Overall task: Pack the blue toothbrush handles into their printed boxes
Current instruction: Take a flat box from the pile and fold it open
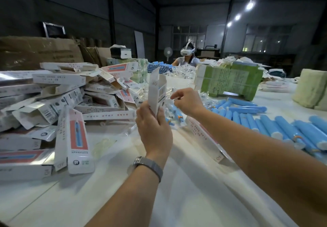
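Right at the centre, the left hand (pixel 153 122) holds a printed box (pixel 157 89) upright, its grip curled round the lower end, thumb on one side and fingers on the other; the top flap stands open above. The right hand (pixel 188 101) hovers just beside the box's open end, fingers curled with thumb and forefinger pinched together; whether anything small sits in that pinch I cannot tell. A watch (pixel 146 164) sits on the left wrist.

Blue toothbrush handles (pixel 276 125) lie in a loose row along the right side of the tabletop (pixel 177 182), running out toward its right edge, with a few more behind the right hand among clear plastic bags (pixel 182 70). One printed carton (pixel 205 136) lies flat under the right forearm.

On the left, a heap of printed boxes (pixel 58 106) spreads from the left edge nearly to the left hand, some leaning, some with flaps open. The near part of the tabletop, between the two forearms and down to the lower edge, shows only white cloth.

Farther back stand green bundled packs (pixel 230 81), a pale block (pixel 311 90) at the far right edge, and brown cardboard (pixel 35 51) at the left. Another person (pixel 187 58) wearing a headset sits at the far end.
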Available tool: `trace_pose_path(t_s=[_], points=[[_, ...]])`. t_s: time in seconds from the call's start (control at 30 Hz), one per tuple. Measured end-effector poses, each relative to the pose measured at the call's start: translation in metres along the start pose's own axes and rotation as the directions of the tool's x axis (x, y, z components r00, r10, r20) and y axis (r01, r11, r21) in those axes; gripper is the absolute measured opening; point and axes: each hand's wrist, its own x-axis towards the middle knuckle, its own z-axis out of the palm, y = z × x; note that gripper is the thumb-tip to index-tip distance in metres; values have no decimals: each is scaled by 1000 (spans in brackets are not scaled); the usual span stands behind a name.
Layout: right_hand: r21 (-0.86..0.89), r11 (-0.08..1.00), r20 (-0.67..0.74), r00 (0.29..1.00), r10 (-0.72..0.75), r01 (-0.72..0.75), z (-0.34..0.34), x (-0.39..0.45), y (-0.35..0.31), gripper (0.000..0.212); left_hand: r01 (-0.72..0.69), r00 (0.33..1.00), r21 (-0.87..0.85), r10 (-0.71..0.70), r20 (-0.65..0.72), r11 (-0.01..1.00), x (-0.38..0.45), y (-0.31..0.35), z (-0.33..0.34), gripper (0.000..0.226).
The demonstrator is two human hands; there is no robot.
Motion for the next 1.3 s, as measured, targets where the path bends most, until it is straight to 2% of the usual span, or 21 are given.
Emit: trace_pose_path(t_s=[0.1, 0.17, 0.23, 0.3, 0.47, 0.57, 0.67, 0.73, 0.9, 0.97, 1.03, 1.1, 1.17, 1.23, 1.3], points=[[36, 998, -48, 997, -54, 56, -29, -19, -9, 24, -46, 998, -1, 46, 41, 999, -3, 3, 2, 21], [154, 985, -113, 992, -57, 74, -50, -33, -19, 24, -88, 993, -7, 89, 75, 996, -7, 5, 2, 17], [357, 929, -186, 982, -33, 99, -72, -50, -32, 21, -126, 987, -6, 126, 102, 992, -10, 8, 2, 14], [477, 867, -267, 963, -12, 143, -96, -68, -43, 18, -163, 979, -15, 164, 121, 987, -12, 11, 3, 13], [585, 767, -305, 948, -95, 265, -141, -102, -65, 13, -207, 961, -17, 206, 183, 978, -19, 17, 6, 17], [491, 813, -287, 940, -186, 311, -143, -112, -68, 13, -223, 949, -33, 225, 219, 974, -23, 20, 6, 14], [301, 909, -247, 944, -219, 289, -134, -114, -61, 24, -265, 928, -36, 265, 263, 964, -28, 23, 7, 17], [197, 936, -270, 934, -234, 291, -130, -113, -55, 26, -264, 920, -36, 263, 291, 964, -31, 25, 7, 18], [19, 912, -397, 840, -370, 410, -135, -110, -49, 32, -309, 910, 22, 289, 296, 951, -31, 23, 7, 17], [-96, 890, -399, 802, -444, 446, -135, -110, -47, 31, -318, 907, 42, 291, 304, 947, -31, 23, 8, 19], [-189, 879, -363, 801, -477, 438, -135, -109, -45, 27, -333, 900, 51, 302, 314, 941, -32, 23, 8, 22], [-185, 899, -285, 854, -435, 396, -133, -109, -44, 27, -355, 891, 52, 321, 320, 933, -33, 23, 8, 23], [-72, 930, -187, 911, -369, 362, -130, -108, -42, 29, -381, 878, 48, 345, 332, 923, -34, 24, 8, 26], [12, 934, -132, 927, -352, 356, -127, -109, -41, 30, -388, 871, 40, 352, 342, 921, -35, 25, 8, 28], [-15, 929, -157, 917, -367, 369, -126, -108, -40, 30, -364, 881, 39, 330, 339, 931, -36, 26, 8, 28]])
